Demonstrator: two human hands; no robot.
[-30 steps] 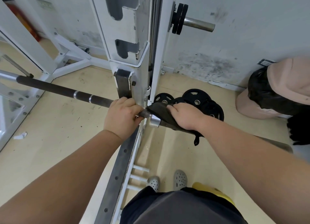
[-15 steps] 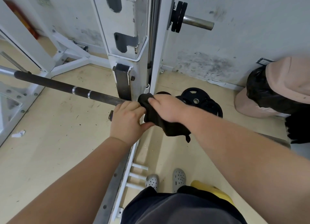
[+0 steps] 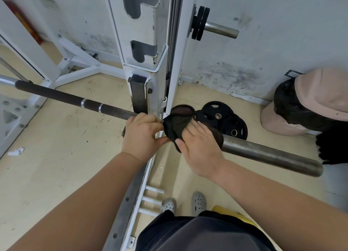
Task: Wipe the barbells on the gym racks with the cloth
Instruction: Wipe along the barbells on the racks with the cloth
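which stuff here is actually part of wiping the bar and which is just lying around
In the job:
barbell
cloth, draped over it
left hand, gripping the bar
right hand, holding the cloth on it
rack

Lying about:
weight plates on the floor
bin with a black liner
paper scrap

The right hand [image 3: 200, 147] now holds the cloth [image 3: 174, 127] bunched against the left hand [image 3: 141, 136], covering the silver collar of the barbell [image 3: 267, 155] that showed between the hands a second ago, when the cloth lay farther out.
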